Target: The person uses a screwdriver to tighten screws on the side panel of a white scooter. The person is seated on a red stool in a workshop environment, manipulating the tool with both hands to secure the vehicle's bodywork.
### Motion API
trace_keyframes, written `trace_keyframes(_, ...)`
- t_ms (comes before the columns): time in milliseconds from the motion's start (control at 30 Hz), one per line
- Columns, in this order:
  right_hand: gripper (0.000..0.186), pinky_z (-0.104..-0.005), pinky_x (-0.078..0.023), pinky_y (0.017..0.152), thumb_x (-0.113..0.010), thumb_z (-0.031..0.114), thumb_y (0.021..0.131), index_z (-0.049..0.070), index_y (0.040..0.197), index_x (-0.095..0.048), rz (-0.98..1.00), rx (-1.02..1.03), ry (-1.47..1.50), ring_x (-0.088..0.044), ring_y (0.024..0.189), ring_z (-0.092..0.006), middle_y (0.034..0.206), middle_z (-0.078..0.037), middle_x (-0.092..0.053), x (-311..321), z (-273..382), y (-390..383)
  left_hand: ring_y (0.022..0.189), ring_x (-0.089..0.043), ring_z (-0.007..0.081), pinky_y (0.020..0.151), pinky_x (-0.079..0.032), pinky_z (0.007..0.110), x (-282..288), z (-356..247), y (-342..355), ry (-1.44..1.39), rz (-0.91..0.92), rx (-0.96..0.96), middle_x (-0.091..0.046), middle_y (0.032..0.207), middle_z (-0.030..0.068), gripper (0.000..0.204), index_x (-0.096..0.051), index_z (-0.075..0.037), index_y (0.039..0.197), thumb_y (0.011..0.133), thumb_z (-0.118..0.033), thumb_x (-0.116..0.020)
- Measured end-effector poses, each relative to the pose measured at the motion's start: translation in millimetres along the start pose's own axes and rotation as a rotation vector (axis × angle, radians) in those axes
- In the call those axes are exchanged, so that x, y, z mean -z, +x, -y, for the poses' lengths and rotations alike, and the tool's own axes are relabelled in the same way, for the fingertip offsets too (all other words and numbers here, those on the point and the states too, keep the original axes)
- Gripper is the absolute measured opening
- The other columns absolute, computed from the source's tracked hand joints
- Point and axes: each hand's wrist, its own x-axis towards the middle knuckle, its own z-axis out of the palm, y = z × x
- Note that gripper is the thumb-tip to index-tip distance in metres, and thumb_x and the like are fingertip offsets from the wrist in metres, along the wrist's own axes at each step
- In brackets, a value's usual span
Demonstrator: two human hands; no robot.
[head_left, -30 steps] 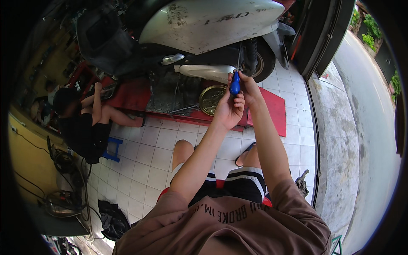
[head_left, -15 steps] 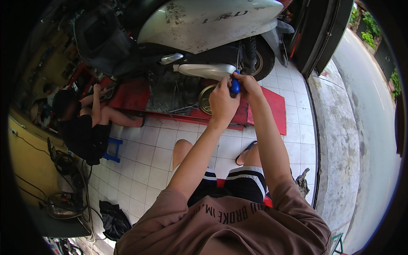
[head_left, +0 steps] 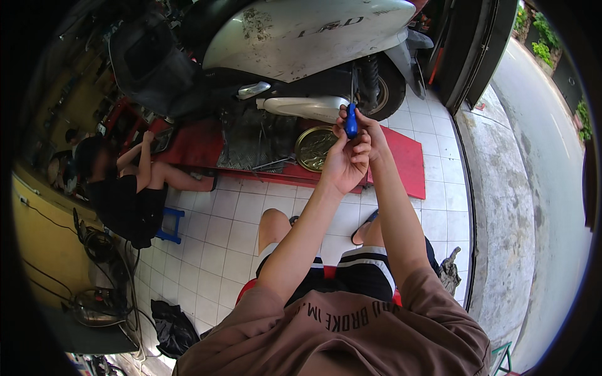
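A screwdriver point(head_left: 352, 122) with a blue handle stands nearly upright between my hands. Its thin shaft points up to the rear shock absorber area of a silver scooter point(head_left: 301, 44), where the tip is hard to make out. My left hand point(head_left: 346, 161) is turned palm up, its fingers curled at the handle. On the handle's other side my right hand point(head_left: 374, 135) is closed around it, partly hidden. Close by are the scooter's silver lower cover point(head_left: 304, 106) and its rear wheel point(head_left: 390, 94).
The scooter stands on a red lift platform point(head_left: 401, 163). A round gold-rimmed tray point(head_left: 301, 156) and some metal tools point(head_left: 273, 164) lie there. Another person point(head_left: 119, 194) sits at the left on a blue stool point(head_left: 170, 225). A black bag point(head_left: 172, 329) lies on the tiled floor.
My left hand has rolled from back-up to palm-up at the handle, and both hands have dropped slightly. More of the round tray now shows. The other person's arms have shifted a little.
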Motion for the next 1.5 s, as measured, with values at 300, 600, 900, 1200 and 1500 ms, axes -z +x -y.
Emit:
trace_keyframes(300,0.042,-0.0281,-0.055,0.062,-0.066,0.033,0.093,-0.001,0.115,-0.056,-0.454,-0.073,-0.723,-0.065,0.079,-0.0179,0.093,-0.010,-0.064,-17,9,-16,0.058,-0.052,0.0081,0.048,-0.041,0.019,1,4,4,0.827,-0.551,-0.225,-0.061,0.078,0.0041,0.031,-0.061,0.001,0.097,0.095,-0.030,-0.068)
trace_keyframes(600,0.042,-0.0295,-0.051,0.055,-0.082,0.037,0.077,-0.002,0.084,-0.068,-0.732,0.133,-1.148,-0.062,0.058,-0.0140,0.072,-0.006,-0.066,-19,10,-7,0.056,-0.069,0.0267,0.055,-0.052,0.035,-24,4,-8,2.372,-0.722,-0.801,-0.069,0.062,0.0132,0.031,-0.071,0.001,0.069,0.080,-0.027,-0.078)
trace_keyframes(900,0.053,-0.0338,-0.054,0.063,-0.082,0.043,0.074,-0.007,0.084,-0.068,-0.837,0.071,-1.647,-0.069,0.069,-0.0203,0.080,-0.015,-0.071,-16,26,16,0.057,-0.068,0.0249,0.055,-0.052,0.036,-21,-7,-10,2.213,-0.552,-0.758,-0.071,0.069,0.0127,0.037,-0.070,0.000,0.080,0.087,-0.036,-0.074)
trace_keyframes(1200,0.027,-0.0345,-0.054,0.087,-0.055,0.025,0.100,0.000,0.109,-0.057,-0.174,-0.059,-0.252,-0.064,0.095,-0.0250,0.101,-0.010,-0.064,21,11,3,0.068,-0.051,0.0137,0.057,-0.041,0.025,-8,-6,-4,0.410,-0.204,-0.032,-0.057,0.091,0.0062,0.053,-0.054,-0.004,0.111,0.105,-0.051,-0.034)
trace_keyframes(1500,0.030,-0.0356,-0.055,0.086,-0.054,0.030,0.100,0.002,0.107,-0.059,-0.195,-0.038,-0.352,-0.064,0.094,-0.0228,0.093,-0.008,-0.063,23,16,-3,0.068,-0.049,0.0102,0.056,-0.040,0.020,-4,-8,3,0.327,-0.270,-0.064,-0.055,0.088,0.0047,0.037,-0.058,-0.002,0.105,0.098,-0.038,-0.060)
